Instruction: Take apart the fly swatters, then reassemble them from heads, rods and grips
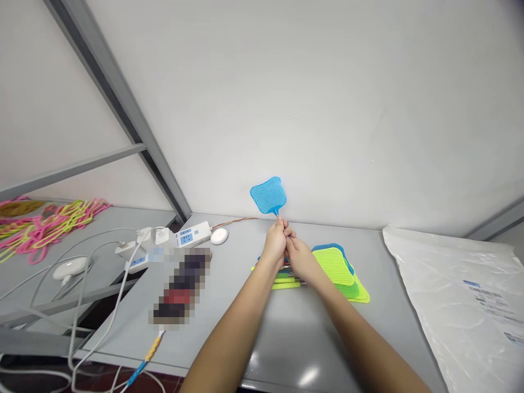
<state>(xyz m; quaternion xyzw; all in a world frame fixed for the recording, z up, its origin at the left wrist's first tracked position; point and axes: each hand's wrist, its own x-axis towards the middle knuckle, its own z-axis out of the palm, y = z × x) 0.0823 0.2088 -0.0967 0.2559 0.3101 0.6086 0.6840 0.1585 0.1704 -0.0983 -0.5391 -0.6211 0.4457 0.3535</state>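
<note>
Blue swatter [268, 195]: mesh head uppermost, tipped slightly left
Long axis: slanting upward
Left hand [275, 243]: grip closed around the thin shaft [278, 216]
Right hand [302, 259]: grip closed lower down

Single head-worn view, directed forward and down from the near side of the desk [229, 305] toward the wall [327, 120] at 12 o'clock. The desk lies near, its front edge showing at 7 o'clock. The forearms [241, 319] enter at about 7 and 5 o'clock; the hands [276, 240] meet just below centre. The wide field reaches a slanting metal post [125, 103] at 10 o'clock.
</note>
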